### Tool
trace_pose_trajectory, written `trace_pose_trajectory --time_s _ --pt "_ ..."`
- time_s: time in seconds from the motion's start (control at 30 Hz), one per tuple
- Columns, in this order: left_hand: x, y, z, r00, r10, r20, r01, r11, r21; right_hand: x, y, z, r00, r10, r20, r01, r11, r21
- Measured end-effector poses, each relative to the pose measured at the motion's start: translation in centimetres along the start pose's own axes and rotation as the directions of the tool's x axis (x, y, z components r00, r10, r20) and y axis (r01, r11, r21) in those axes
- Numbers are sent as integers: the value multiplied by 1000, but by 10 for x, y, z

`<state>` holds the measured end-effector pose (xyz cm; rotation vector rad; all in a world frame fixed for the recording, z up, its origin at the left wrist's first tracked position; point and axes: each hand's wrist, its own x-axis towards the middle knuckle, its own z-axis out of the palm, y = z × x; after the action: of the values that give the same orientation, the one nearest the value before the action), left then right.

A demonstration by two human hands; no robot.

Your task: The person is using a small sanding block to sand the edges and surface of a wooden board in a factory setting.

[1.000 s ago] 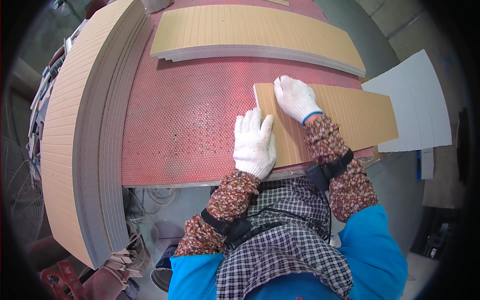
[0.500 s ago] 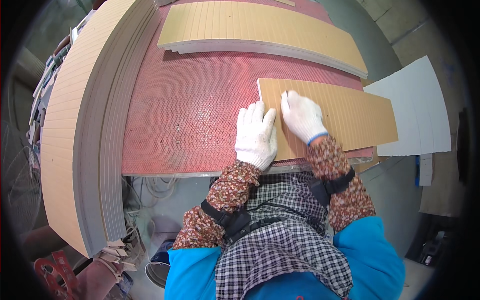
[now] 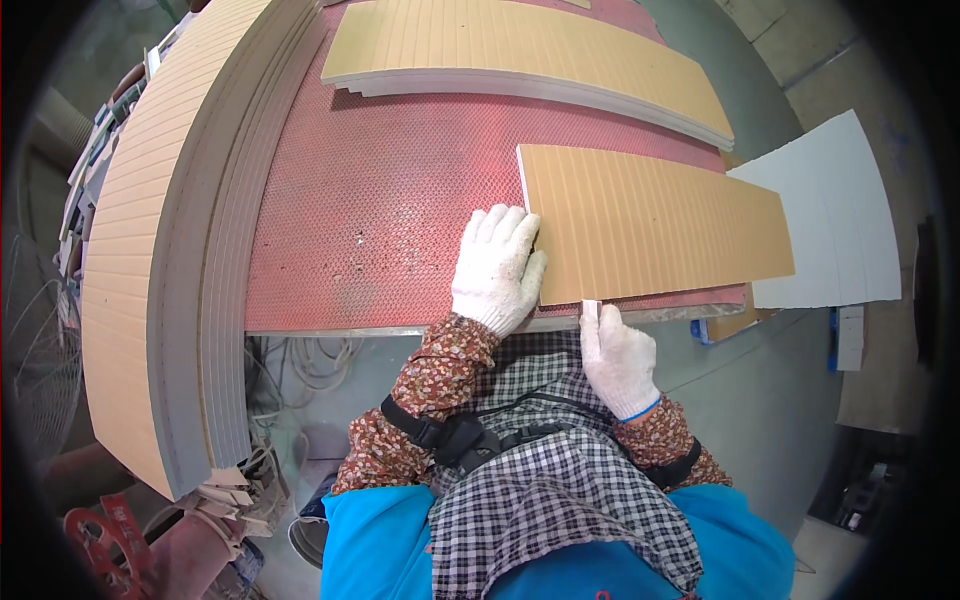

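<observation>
A tan board [image 3: 660, 215] with parallel grooves and a white edge lies on the red, mesh-patterned tabletop [image 3: 400, 200]. My left hand [image 3: 497, 262], in a white knitted glove, rests on the tabletop against the board's left edge. Its fingers are stretched out, with the thumb beside the board. At the board's near edge, my right hand [image 3: 620, 355], gloved the same way, pinches a small flat whitish piece [image 3: 591, 308]. The upper end of that piece meets the edge; its exact kind cannot be made out.
Farther back lies a stack of similar grooved boards [image 3: 530, 50]. A tall stack of long boards [image 3: 130, 270] stands along the left side. A white sheet [image 3: 830, 220] sticks out beyond the right end of the tabletop. Below the table are loose cables [image 3: 320, 365].
My right hand has moved from the board's top face down to its near edge, and the small piece now shows. My left hand has shifted slightly left. The board's near edge sits slightly farther back.
</observation>
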<state>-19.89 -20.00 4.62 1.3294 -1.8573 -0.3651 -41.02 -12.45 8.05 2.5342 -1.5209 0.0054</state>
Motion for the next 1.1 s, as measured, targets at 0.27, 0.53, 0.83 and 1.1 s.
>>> trace_pose_trajectory --time_s 0.27,0.53,0.83,1.1 --pt "-2 -2 2 1000 -4 -18 3 1000 -23 10 -12 -6 1000 -21 21 20 999 51" --pt "3 2 -4 998 -18 57 20 999 -30 79 6 3 974 188 130 -209 962 173" --pt "-4 -2 6 999 21 -36 -20 1000 8 227 65 55 992 99 82 -114 972 206" --pt "-5 0 8 1000 -9 -9 9 1000 -3 281 91 69 997 1 78 -13 987 163"
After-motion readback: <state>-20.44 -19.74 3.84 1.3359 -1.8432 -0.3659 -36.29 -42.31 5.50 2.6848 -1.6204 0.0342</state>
